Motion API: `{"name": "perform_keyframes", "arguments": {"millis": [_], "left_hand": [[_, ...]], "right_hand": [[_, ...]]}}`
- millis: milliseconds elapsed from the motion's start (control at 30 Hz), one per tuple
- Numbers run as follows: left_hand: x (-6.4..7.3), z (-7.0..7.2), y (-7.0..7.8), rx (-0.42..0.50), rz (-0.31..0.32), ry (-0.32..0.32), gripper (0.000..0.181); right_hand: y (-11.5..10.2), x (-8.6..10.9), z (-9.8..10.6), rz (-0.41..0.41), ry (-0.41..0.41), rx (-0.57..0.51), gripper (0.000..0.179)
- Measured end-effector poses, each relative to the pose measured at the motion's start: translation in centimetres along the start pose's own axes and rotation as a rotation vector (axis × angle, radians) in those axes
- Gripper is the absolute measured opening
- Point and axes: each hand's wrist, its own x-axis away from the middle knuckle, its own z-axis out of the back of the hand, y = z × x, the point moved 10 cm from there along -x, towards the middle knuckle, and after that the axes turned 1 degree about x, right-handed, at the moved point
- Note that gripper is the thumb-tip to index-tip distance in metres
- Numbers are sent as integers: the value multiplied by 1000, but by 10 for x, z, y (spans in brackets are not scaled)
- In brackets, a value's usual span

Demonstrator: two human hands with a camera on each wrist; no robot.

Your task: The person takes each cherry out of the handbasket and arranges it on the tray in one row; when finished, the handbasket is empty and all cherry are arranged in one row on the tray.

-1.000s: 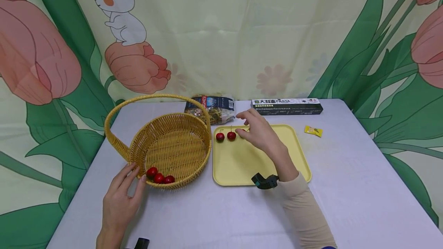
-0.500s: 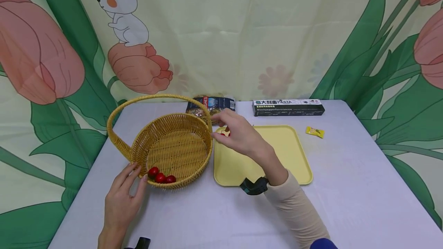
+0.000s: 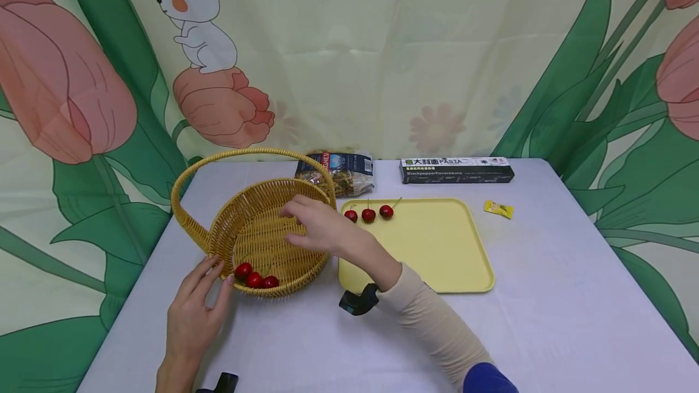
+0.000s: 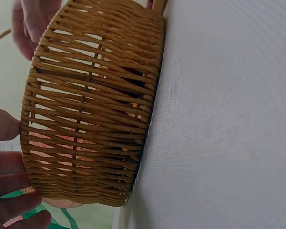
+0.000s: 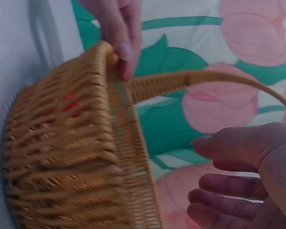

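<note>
My left hand (image 3: pixel 193 314) rests at the near left of the yellow wicker basket (image 3: pixel 284 182), its fingers and thumb touching the rim. In the left wrist view the thumb (image 4: pixel 5 126) meets the rim. My right hand (image 3: pixel 319 226) is over the basket, with thumb and fingers apart and nothing between them. Inside, three red cherries (image 3: pixel 253 279) lie together against the near wall. Three more cherries with stems (image 3: pixel 368 215) stand in a row along the far left of the pale yellow tray (image 3: pixel 431 259).
The basket's tall arched handle (image 3: pixel 251 151) rises on its far side. Behind it lies a bag of dry pasta (image 3: pixel 349 174). A black and white pasta box (image 3: pixel 456 171) and a small yellow packet (image 3: pixel 499 209) lie at the back right.
My right hand has moved left from above the tray to over the basket, uncovering a third cherry in the tray's row. My left hand has stayed at the rim.
</note>
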Motion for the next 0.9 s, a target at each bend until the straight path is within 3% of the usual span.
{"name": "perform_keyframes", "arguments": {"millis": [433,700,900], "left_hand": [[0,0,-2,-2,0,0,38],[0,0,-2,-3,7,-1,38],[-1,0,-2,9,7,2,38]], "right_hand": [[-6,-24,-82,11,-220,129,41],[-9,-31,-110,21,-327,131,38],[-8,-30,-122,17,-393,116,25]]}}
